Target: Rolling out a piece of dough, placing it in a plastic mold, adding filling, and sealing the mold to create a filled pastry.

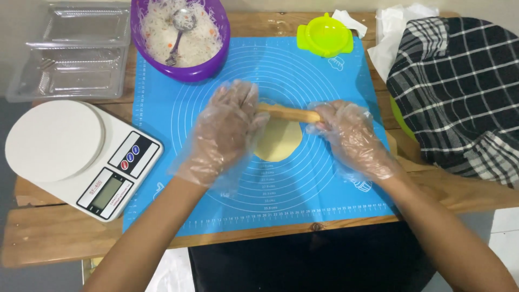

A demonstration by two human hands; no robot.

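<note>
The blue mat (pixel 324 184) lies bare before my hands. A purple bowl (pixel 184 67), green press (pixel 324 37) and checked cloth (pixel 459 92) hem it in.
</note>
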